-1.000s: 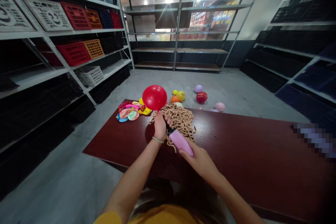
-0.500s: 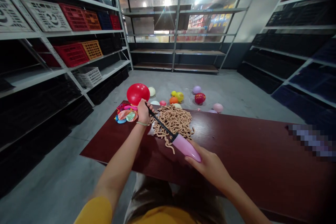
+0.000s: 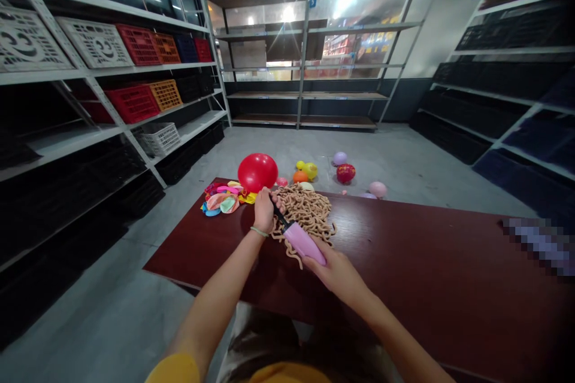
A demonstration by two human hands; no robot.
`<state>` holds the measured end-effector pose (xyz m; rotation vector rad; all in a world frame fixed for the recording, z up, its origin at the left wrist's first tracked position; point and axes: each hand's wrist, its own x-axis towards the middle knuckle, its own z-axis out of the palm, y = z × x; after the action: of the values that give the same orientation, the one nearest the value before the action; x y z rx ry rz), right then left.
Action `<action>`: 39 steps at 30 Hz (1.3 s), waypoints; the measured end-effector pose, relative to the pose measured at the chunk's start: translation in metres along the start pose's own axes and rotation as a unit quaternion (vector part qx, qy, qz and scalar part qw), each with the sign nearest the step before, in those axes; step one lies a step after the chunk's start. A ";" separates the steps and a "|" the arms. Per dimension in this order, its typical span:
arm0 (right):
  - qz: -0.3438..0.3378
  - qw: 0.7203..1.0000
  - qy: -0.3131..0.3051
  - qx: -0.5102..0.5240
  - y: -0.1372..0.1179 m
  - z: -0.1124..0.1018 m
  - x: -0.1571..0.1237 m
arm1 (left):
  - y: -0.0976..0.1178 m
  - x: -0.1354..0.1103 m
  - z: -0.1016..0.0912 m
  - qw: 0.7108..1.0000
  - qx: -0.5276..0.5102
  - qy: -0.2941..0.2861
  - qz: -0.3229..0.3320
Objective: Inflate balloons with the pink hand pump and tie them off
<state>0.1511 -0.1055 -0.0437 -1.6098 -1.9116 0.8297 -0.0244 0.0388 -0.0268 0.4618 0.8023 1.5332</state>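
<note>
My left hand (image 3: 265,210) is closed around the neck of an inflated red balloon (image 3: 257,172) and the nozzle end of a balloon pump; the nozzle itself is hidden by the fingers. My right hand (image 3: 338,272) wraps the pump's pink handle (image 3: 303,242). Only a short length of the black shaft shows between the two hands. Behind and beneath the pump lies a heap of tan, worm-like strands (image 3: 308,209). Left of my left hand is a pile of uninflated balloons (image 3: 224,198) in several colours.
The dark red table (image 3: 404,263) reaches far to the right, where a blurred purple item (image 3: 541,245) lies. Several inflated balloons, among them a patterned red one (image 3: 345,173), rest on the floor beyond. Shelving with crates (image 3: 139,45) stands at the left, more shelves at the back and right.
My hands have come closer together, and the pump's black shaft has slid mostly into the pink handle. In view, the balloon and left hand sit farther right and look slightly larger.
</note>
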 end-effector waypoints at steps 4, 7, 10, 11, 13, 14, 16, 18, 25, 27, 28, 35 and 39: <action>-0.014 1.000 -0.004 -0.011 0.014 -0.015 -0.026 | 0.018 0.013 -0.004 0.999 0.028 -0.006 0.029; -0.005 1.000 -0.001 -0.018 0.019 -0.029 -0.041 | 0.027 0.021 -0.005 0.999 0.010 -0.001 0.035; 0.008 0.999 -0.002 -0.031 0.019 -0.036 -0.046 | 0.027 0.019 -0.004 0.999 -0.019 0.005 0.037; 0.008 0.999 -0.004 -0.032 0.018 -0.035 -0.046 | 0.025 0.016 -0.004 0.999 -0.025 0.008 0.037; 0.005 1.000 -0.007 -0.029 0.016 -0.031 -0.040 | 0.015 0.008 -0.002 0.999 -0.028 0.010 0.037; 0.003 1.000 -0.009 -0.026 0.015 -0.027 -0.036 | 0.009 0.003 -0.001 0.999 -0.026 0.007 0.038; 0.007 1.000 -0.009 -0.026 0.014 -0.018 -0.024 | -0.006 -0.006 -0.001 0.999 -0.017 -0.007 0.035; 0.020 0.999 -0.007 -0.030 0.012 -0.010 -0.012 | -0.020 -0.014 -0.003 0.999 -0.007 -0.025 0.028; 0.009 1.000 -0.025 -0.002 0.004 -0.004 -0.008 | -0.028 -0.019 -0.013 0.999 0.021 -0.019 0.024; 0.000 1.000 -0.025 0.006 0.007 -0.011 -0.019 | -0.019 -0.014 -0.011 0.999 0.014 -0.025 0.036; -0.004 1.000 -0.026 0.012 0.010 -0.015 -0.026 | -0.013 -0.011 -0.010 0.999 0.008 -0.025 0.041; 0.010 0.999 -0.035 0.024 0.022 -0.040 -0.055 | 0.022 0.007 -0.004 0.997 -0.032 -0.009 0.065; 0.006 1.000 -0.028 0.011 0.016 -0.035 -0.044 | 0.016 -0.001 -0.006 0.997 -0.047 -0.009 0.063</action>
<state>0.1948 -0.1425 -0.0310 -1.6030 -1.9258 0.9076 -0.0397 0.0373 -0.0193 0.4641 0.6938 1.6737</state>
